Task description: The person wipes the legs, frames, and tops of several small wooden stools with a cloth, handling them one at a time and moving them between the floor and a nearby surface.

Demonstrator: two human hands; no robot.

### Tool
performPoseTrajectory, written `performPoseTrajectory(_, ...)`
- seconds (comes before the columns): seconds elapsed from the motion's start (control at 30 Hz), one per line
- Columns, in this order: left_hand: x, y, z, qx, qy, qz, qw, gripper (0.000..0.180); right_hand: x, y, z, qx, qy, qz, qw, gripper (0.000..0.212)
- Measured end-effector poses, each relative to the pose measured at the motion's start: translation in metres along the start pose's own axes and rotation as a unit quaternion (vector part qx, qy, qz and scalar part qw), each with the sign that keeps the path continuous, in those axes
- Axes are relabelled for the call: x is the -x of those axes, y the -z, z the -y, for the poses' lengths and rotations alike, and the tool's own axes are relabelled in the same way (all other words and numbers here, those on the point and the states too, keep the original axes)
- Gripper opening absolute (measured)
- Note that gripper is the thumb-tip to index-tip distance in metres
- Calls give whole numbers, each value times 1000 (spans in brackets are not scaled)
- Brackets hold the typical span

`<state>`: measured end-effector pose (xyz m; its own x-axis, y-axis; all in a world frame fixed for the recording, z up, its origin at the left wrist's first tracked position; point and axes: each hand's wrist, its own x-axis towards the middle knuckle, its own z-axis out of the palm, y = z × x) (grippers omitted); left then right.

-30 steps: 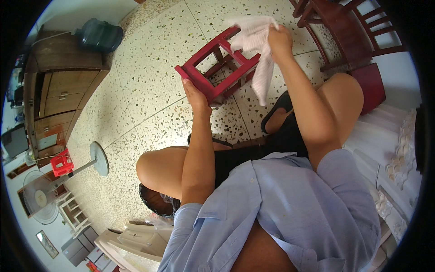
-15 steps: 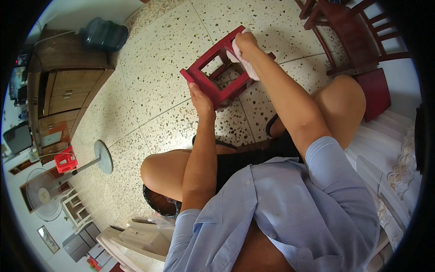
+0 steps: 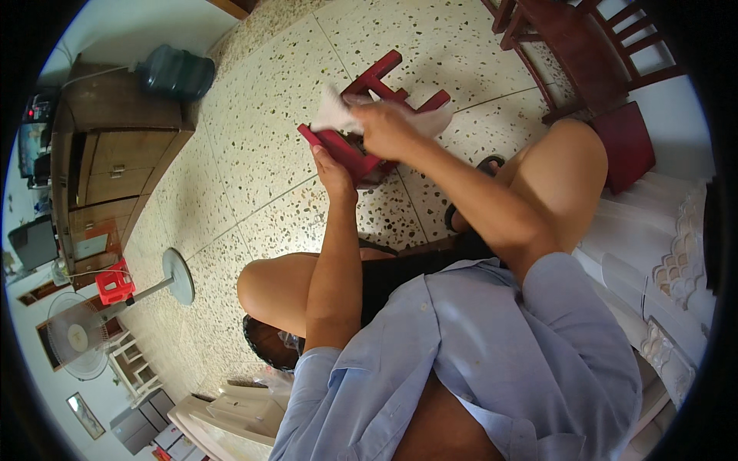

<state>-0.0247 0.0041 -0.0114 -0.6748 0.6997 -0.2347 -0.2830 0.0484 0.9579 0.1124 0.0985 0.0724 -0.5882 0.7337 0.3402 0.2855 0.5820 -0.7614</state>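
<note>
A small red wooden stool [image 3: 350, 158] is tilted above the speckled floor in front of me, its legs pointing away. My left hand [image 3: 334, 174] grips the stool's near left edge, thumb and fingers closed on the wood. Bunched in my right hand [image 3: 382, 131] is a pale pinkish-white cloth [image 3: 332, 113], slightly blurred. The cloth lies across the stool's frame, with one end trailing to the right of the hand. My right hand and the cloth hide much of the stool's middle.
A red wooden chair [image 3: 565, 54] stands at the far right. To the left are a wooden cabinet [image 3: 115, 150], a large water bottle [image 3: 177, 73], a standing fan [image 3: 78, 336] and a red plastic stool [image 3: 115, 283]. White lace-edged cloth [image 3: 676, 253] hangs at my right.
My right hand has swept the cloth leftward and nearer across the stool, from its far right side. The stool has tilted, showing its legs more. My left hand keeps its grip.
</note>
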Motion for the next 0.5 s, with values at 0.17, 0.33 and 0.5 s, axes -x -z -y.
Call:
performPoseTrajectory(0.17,-4,12,4,50,19,56,997,57,29,4,49,-153,-164,120,967,32)
performPoseTrajectory(0.33,5,-10,-3,36,-4,27,999,56,9,54,-5,-490,-332,-80,802,24)
performPoseTrajectory(0.5,4,-7,-1,20,-27,13,999,57,9,97,-23,-627,-328,-71,703,30)
